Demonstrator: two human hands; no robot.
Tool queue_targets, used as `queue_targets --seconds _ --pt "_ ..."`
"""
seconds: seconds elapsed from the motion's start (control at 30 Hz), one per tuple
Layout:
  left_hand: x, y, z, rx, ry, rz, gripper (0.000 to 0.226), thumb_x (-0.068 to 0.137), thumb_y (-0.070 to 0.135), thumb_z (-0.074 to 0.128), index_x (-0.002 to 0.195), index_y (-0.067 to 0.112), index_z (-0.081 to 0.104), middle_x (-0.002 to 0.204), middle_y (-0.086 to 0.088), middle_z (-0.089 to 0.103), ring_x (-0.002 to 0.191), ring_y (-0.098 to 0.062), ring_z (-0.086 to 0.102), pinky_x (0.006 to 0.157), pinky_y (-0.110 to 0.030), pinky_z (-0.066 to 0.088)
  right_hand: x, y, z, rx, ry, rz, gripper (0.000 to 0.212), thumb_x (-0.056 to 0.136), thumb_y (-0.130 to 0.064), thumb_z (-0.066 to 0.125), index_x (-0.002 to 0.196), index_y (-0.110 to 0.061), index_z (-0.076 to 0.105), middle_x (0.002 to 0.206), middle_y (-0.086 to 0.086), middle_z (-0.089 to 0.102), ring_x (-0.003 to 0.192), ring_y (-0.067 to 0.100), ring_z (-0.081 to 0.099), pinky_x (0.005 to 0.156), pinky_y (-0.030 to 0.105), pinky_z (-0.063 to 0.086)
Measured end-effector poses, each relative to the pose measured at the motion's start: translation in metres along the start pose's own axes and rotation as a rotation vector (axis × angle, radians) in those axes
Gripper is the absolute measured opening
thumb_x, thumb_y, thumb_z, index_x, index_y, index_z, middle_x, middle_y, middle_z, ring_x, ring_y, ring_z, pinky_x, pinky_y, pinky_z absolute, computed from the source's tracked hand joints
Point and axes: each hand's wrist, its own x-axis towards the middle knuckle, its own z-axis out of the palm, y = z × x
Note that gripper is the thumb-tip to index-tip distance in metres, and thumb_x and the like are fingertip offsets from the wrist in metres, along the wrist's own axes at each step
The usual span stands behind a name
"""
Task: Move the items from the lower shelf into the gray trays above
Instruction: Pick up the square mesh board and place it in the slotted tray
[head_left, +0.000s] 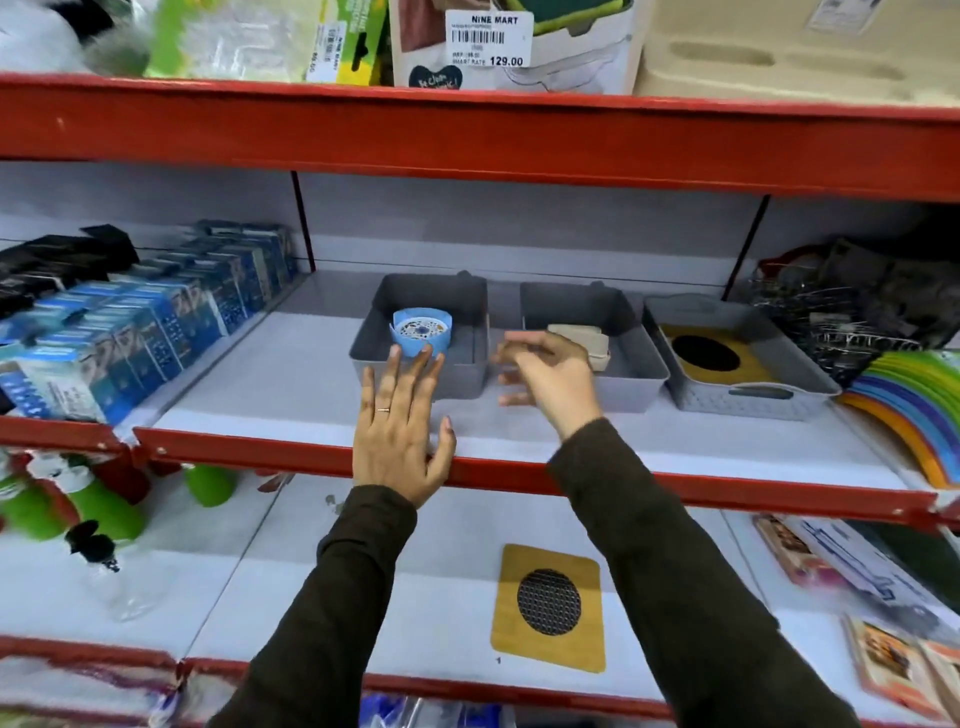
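Three gray trays stand in a row on the middle shelf. The left tray (467, 306) holds a round blue item (422, 332). In the middle tray (636, 358) lies a beige item (592, 340). The right tray (753, 400) holds a yellow card with a black disc (709, 356). A second yellow card with a mesh disc (549, 607) lies flat on the lower shelf. My left hand (402, 434) is spread flat in front of the left tray, fingertips just below the blue item, holding nothing. My right hand (545, 379) hovers loosely open before the middle tray, blurred and empty.
Blue boxes (156, 322) fill the middle shelf's left side. Wire racks (836, 312) and coloured plastic pieces (909, 410) sit at its right. Green toys (104, 509) and packets (841, 561) flank the lower shelf. A red shelf lip (260, 452) runs along the front.
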Motion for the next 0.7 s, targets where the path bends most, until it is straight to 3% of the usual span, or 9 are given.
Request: queue_targets --seconds 0.13,0.23,0.33,0.4,0.5,0.57,0.7 --pt "-0.037 0.021 -0.003 -0.204 0.181 0.206 0.053 0.092 0.025 0.042 0.144 0.017 0.046 0.144 -0.003 0.053 0.136 -0.026 0.045 0.124 -0.049 0.019 -0.073 0.040 -0.047 -0.011 -0.023 0.053 0.017 0.092 -0.008 0.057 0.105 -0.004 0.067 0.080 0.010 0.071 0.056 0.013 0.060 0.044 0.028 0.054" --pt "-0.095 0.054 0.011 -0.399 0.032 0.274 0.048 0.088 0.022 0.048 0.136 0.023 0.053 0.127 0.001 0.063 0.115 -0.020 0.056 0.105 -0.038 0.040 -0.109 0.094 -0.086 -0.082 0.035 0.164 0.013 0.092 -0.005 0.057 0.095 -0.005 0.070 0.076 0.013 0.071 0.054 0.016 0.060 0.043 0.028 0.051" --pt "-0.143 0.081 0.038 -0.487 -0.400 0.096 0.044 0.091 0.025 0.048 0.135 0.026 0.053 0.126 0.003 0.063 0.111 -0.019 0.059 0.097 -0.031 0.046 -0.121 0.163 -0.124 -0.197 0.128 0.354 0.013 0.090 -0.005 0.060 0.086 -0.007 0.071 0.080 0.016 0.072 0.061 0.021 0.062 0.047 0.031 0.053" --pt "-0.164 0.090 0.065 -0.485 -0.713 -0.101 0.045 0.096 0.026 0.043 0.141 0.022 0.051 0.137 -0.001 0.057 0.120 -0.023 0.055 0.103 -0.031 0.045 -0.117 0.210 -0.144 -0.309 0.173 0.492 0.010 0.088 -0.005 0.063 0.093 -0.006 0.071 0.096 0.017 0.071 0.081 0.031 0.067 0.068 0.043 0.060" --pt "-0.178 0.102 0.100 -0.454 -1.080 -0.400 0.051 0.098 0.027 0.043 0.147 0.014 0.043 0.147 -0.011 0.048 0.133 -0.028 0.049 0.112 -0.034 0.040 -0.106 0.263 -0.160 -0.448 0.179 0.715 0.036 0.086 -0.008 0.065 0.121 -0.003 0.062 0.124 0.018 0.063 0.114 0.037 0.061 0.099 0.046 0.051" --pt "-0.183 0.108 0.115 -0.417 -1.189 -0.571 0.052 0.100 0.023 0.042 0.148 0.007 0.040 0.149 -0.018 0.045 0.136 -0.032 0.047 0.115 -0.034 0.037 -0.102 0.283 -0.161 -0.551 0.166 0.785 0.047 0.086 -0.010 0.063 0.132 -0.003 0.054 0.134 0.017 0.059 0.121 0.034 0.058 0.104 0.040 0.048" --pt "-0.184 0.116 0.133 -0.430 -1.172 -0.767 0.046 0.098 0.017 0.044 0.142 0.005 0.049 0.142 -0.021 0.049 0.130 -0.035 0.053 0.109 -0.033 0.042 -0.094 0.304 -0.160 -0.642 0.182 0.758 0.042 0.086 -0.008 0.060 0.128 -0.004 0.057 0.124 0.016 0.067 0.113 0.029 0.063 0.098 0.031 0.049"
